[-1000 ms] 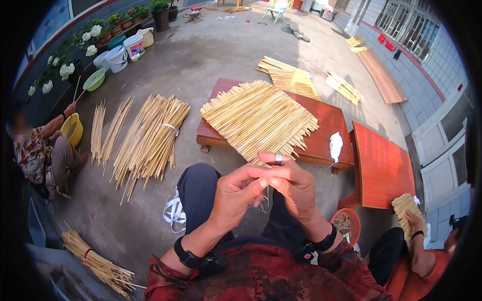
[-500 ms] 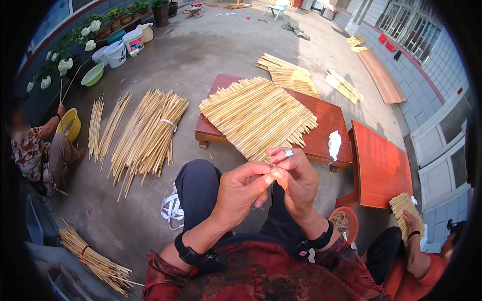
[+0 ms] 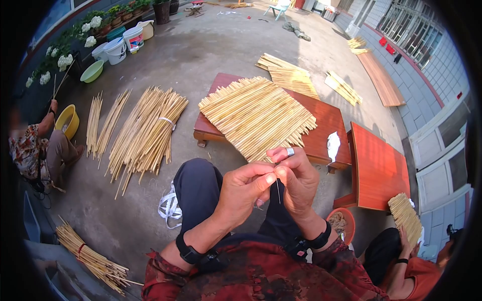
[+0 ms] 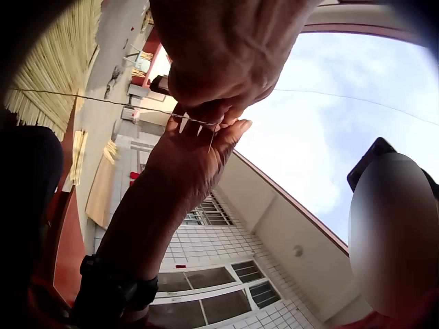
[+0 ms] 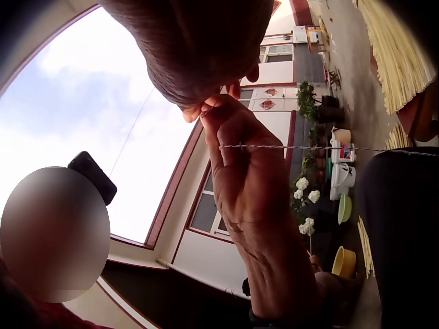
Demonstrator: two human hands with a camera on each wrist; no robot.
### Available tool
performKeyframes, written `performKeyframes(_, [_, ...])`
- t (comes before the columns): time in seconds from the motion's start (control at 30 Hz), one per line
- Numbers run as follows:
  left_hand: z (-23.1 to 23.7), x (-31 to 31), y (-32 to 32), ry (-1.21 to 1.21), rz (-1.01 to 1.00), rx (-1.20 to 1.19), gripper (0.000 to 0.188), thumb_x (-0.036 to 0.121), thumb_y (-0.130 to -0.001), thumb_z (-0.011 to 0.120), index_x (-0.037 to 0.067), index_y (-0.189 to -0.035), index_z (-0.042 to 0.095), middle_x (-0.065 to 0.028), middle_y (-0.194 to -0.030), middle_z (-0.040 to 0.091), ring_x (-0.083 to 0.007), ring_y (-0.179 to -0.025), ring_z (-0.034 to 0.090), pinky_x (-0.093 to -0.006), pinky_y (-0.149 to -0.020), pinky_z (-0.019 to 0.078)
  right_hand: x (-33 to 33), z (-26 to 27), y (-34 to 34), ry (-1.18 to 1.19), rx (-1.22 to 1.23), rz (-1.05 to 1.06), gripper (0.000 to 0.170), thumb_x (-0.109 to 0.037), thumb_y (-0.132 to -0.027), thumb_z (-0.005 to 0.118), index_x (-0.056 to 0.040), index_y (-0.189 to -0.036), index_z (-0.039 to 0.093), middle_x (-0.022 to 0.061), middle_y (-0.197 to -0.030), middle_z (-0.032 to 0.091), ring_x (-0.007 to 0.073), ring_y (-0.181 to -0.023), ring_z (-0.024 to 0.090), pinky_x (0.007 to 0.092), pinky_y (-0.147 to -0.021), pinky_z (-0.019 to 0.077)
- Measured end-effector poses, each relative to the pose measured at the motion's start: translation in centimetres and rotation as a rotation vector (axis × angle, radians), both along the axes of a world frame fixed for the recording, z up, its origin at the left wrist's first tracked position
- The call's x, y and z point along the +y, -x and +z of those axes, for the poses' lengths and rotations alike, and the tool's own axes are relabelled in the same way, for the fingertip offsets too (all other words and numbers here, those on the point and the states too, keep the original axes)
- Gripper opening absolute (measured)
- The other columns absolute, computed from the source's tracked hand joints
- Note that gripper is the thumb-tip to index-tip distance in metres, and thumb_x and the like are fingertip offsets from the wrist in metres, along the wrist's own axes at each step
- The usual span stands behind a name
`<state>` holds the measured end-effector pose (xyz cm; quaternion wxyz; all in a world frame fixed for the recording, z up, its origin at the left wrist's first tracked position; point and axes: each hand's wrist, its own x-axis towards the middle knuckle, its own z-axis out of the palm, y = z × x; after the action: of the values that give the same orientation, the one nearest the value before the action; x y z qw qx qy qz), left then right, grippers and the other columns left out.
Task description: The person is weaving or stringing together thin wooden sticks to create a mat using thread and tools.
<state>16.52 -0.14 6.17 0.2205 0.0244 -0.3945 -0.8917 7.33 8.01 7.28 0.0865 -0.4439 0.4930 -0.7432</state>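
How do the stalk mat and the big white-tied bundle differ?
The mat lies flat, evenly lined up; the bundle is heaped. The mat rests on the low table; the bundle, bearing a white tie, lies on the floor. Both are pale yellow with uneven ends.

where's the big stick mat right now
In the head view, the stick mat lies near centre on a low red table, just beyond the left hand and right hand.

1. Buckets (image 3: 116, 51) are lined up near white flowers (image 3: 65, 62).
2. A green bowl (image 3: 92, 72) is set down near the buckets.
3. A blue chair (image 3: 279, 8) is seen far back.
4. Red cloths (image 3: 390, 48) are hung below a barred window (image 3: 410, 27).
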Motion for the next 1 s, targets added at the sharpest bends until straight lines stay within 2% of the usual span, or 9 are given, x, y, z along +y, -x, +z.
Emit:
performKeyframes(0.13, [-0.1,0.2,0.1,-0.064,0.018,-0.05,0.009,0.004,-0.082,0.057,0.001,-0.09,0.06,0.0002,-0.063,0.051,-0.0046,-0.048,0.039,-0.0177,-0.041,0.0292,0.0,-0.3,0.0,-0.044,0.105,-0.076,0.008,-0.005,-0.077,0.061,-0.0008,-0.077,0.054,0.0078,-0.088,0.05,0.0205,-0.088,0.053,0.0316,-0.081,0.0411])
performKeyframes(0.27, [-0.2,0.1,0.2,0.004,0.046,-0.046,0.009,0.003,-0.081,0.057,0.002,-0.089,0.06,-0.0003,-0.067,0.053,-0.0038,-0.049,0.04,-0.0173,-0.042,0.0297,0.0,-0.1,0.7,-0.028,-0.12,-0.057,0.011,-0.01,-0.08,0.06,-0.0016,-0.077,0.054,0.0069,-0.084,0.053,0.0179,-0.083,0.054,0.0301,-0.076,0.0426])
performKeyframes(0.4, [0.0,-0.1,0.0,0.106,0.128,-0.022,0.009,0.001,-0.081,0.055,0.002,-0.089,0.059,-0.0025,-0.08,0.057,-0.0026,-0.05,0.041,-0.0163,-0.043,0.0313,1.0,0.8,1.1,0.086,-0.485,0.088,0.019,-0.019,-0.084,0.056,-0.0013,-0.079,0.054,0.007,-0.08,0.056,0.0144,-0.073,0.056,0.0276,-0.067,0.0458])
performKeyframes(0.43, [0.1,-0.2,0.0,0.126,0.149,-0.007,0.008,0.0,-0.081,0.055,0.001,-0.088,0.059,-0.0033,-0.084,0.058,-0.0023,-0.051,0.042,-0.0162,-0.043,0.0319,1.4,0.6,1.1,0.085,-0.484,0.087,0.019,-0.019,-0.084,0.056,-0.0013,-0.079,0.054,0.007,-0.08,0.056,0.0144,-0.073,0.056,0.0276,-0.067,0.0458])
performKeyframes(0.5, [0.0,-0.3,0.1,0.158,0.171,0.008,0.008,0.0,-0.081,0.055,0.002,-0.088,0.059,-0.0038,-0.086,0.058,-0.0023,-0.051,0.042,-0.016,-0.043,0.0325,2.2,-0.3,0.9,-0.154,-0.546,0.142,0.02,-0.02,-0.085,0.055,0.0004,-0.083,0.054,0.0077,-0.082,0.057,0.014,-0.069,0.056,0.0266,-0.063,0.0471])
performKeyframes(0.6, [-0.1,-0.4,0.1,0.196,0.194,0.026,0.008,-0.001,-0.081,0.054,0.002,-0.088,0.058,-0.0048,-0.089,0.059,-0.0027,-0.053,0.045,-0.0158,-0.044,0.0339,2.7,-1.0,-0.2,-0.303,-0.464,0.168,0.018,-0.017,-0.085,0.055,0.0011,-0.086,0.055,0.0072,-0.081,0.057,0.0144,-0.068,0.057,0.0264,-0.062,0.047])
performKeyframes(0.87, [0.9,-0.2,-0.4,0.291,0.209,0.082,0.01,-0.002,-0.08,0.054,0.002,-0.089,0.059,-0.0068,-0.091,0.058,-0.0059,-0.057,0.052,-0.016,-0.045,0.0366,2.8,-0.5,-0.5,-0.294,-0.415,0.311,0.012,-0.008,-0.082,0.057,0.0001,-0.091,0.055,0.0076,-0.084,0.056,0.016,-0.072,0.057,0.0266,-0.066,0.0458])
performKeyframes(0.93, [1.9,-0.2,-1.1,0.415,0.26,0.187,0.011,-0.004,-0.079,0.056,0.001,-0.088,0.059,-0.0081,-0.091,0.058,-0.0067,-0.058,0.053,-0.0162,-0.046,0.0382,3.2,0.5,-0.9,-0.265,-0.43,0.429,0.013,-0.006,-0.081,0.058,0.0006,-0.091,0.054,0.0087,-0.088,0.054,0.0163,-0.074,0.056,0.0256,-0.066,0.0449])
performKeyframes(1.0, [3.3,-0.3,-2.3,0.606,0.283,0.244,0.015,-0.006,-0.074,0.059,0.001,-0.088,0.059,-0.0116,-0.092,0.059,-0.0108,-0.069,0.056,-0.0197,-0.054,0.0438,3.5,1.6,-1.1,-0.257,-0.302,0.409,0.019,-0.014,-0.083,0.056,0.0016,-0.094,0.054,0.0115,-0.094,0.051,0.0188,-0.082,0.055,0.0289,-0.073,0.044])
